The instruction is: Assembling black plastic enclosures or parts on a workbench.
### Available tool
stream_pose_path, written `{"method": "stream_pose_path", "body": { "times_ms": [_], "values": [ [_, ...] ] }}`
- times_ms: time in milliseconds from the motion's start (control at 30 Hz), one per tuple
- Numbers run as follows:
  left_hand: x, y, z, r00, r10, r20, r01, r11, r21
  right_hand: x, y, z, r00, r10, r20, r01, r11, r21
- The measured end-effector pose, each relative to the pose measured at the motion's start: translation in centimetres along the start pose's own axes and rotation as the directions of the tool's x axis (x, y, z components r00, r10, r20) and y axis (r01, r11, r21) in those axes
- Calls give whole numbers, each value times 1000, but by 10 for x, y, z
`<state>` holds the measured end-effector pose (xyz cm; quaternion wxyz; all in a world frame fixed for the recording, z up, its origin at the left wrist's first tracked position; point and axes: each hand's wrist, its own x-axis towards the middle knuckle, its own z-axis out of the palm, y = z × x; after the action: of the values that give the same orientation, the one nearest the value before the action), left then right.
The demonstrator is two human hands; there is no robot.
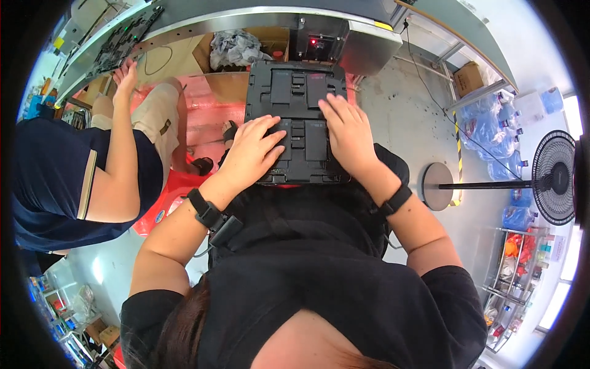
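A black moulded plastic tray (298,111) with raised rectangular blocks and small clips along its middle rests in front of me, over my lap. My left hand (252,150) lies on its left side, fingers spread and fingertips on the lower left block. My right hand (350,132) rests along its right edge, fingers stretched out and pointing up toward the upper right block. Neither hand is wrapped round anything. Whether the blocks are loose parts or moulded in, I cannot tell.
A co-worker (80,172) sits close on my left, one hand at a dark part on the workbench (203,23). Below the bench are a cardboard box (281,40) and a metal box (369,49). A standing fan (553,177) and wrapped water bottles (491,123) are on the right.
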<state>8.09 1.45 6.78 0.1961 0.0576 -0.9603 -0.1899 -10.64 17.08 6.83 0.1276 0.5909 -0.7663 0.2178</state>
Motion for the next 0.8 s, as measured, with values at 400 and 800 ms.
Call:
{"method": "stream_pose_path", "body": {
  "times_ms": [400,800],
  "values": [
    [7,-9,3,992,-97,-83,90,993,-83,24,28,26,992,-61,106,65,997,-38],
    [35,-54,-18,926,-267,-269,220,956,-194,40,15,27,966,-77,246,168,913,-371]
  ]
}}
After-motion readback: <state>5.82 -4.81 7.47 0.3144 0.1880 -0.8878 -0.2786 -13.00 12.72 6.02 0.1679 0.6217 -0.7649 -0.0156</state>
